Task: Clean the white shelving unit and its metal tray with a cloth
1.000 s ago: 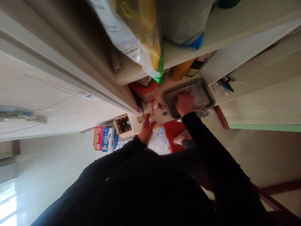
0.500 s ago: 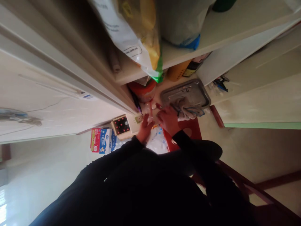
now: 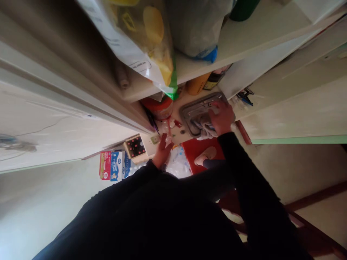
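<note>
Single head-worn view, facing forward, steeply down past wearer's torso. Front edge of upper shelf near lens; lower shelf, left hand, right hand farther off, mid-frame.

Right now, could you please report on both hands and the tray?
Right hand over tray, grip unclear. Left hand by clear plastic, grip unclear. Crumpled grey bundle across tray's near rim.

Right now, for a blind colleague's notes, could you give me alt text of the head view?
A person's right hand is over a gray tray bearing a crumpled, cloth-like item, while the left hand is near clear plastic; whether either grips anything is unclear. A green-edged plastic bag is on the shelf above.
</note>
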